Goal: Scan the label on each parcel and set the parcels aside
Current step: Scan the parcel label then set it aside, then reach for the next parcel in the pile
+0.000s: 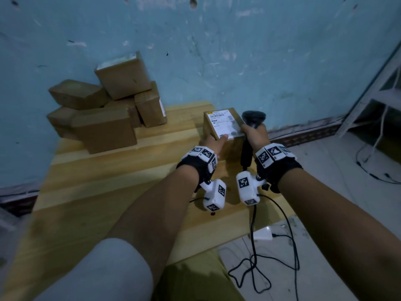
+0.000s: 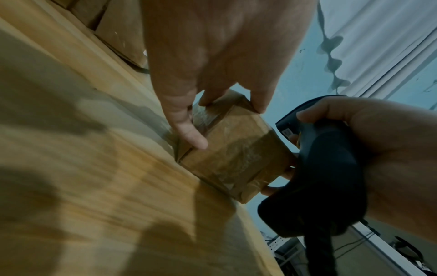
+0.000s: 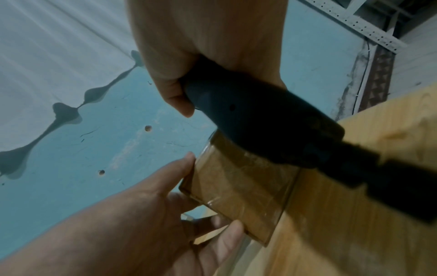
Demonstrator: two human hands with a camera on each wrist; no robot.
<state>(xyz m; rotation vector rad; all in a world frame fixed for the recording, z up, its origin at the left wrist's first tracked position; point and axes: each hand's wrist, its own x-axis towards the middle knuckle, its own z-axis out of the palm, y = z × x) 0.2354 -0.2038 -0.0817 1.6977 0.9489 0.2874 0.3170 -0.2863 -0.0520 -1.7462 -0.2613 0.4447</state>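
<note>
A small brown cardboard parcel (image 1: 223,124) (image 2: 234,155) (image 3: 238,186) sits near the right edge of the wooden table (image 1: 112,187), its white label (image 1: 223,123) facing up. My left hand (image 1: 213,142) (image 2: 212,74) (image 3: 165,214) grips the parcel's left side, thumb on top at the label's near edge. My right hand (image 1: 255,133) (image 3: 201,56) (image 2: 378,140) grips a black handheld scanner (image 1: 251,127) (image 3: 272,121) (image 2: 331,168) right beside the parcel, its head above the label's right end.
A pile of several brown parcels (image 1: 108,109) is stacked at the table's far left against the blue wall. The scanner's black cable (image 1: 253,246) hangs off the table's right side onto the floor. A white metal rack (image 1: 377,94) stands at the far right.
</note>
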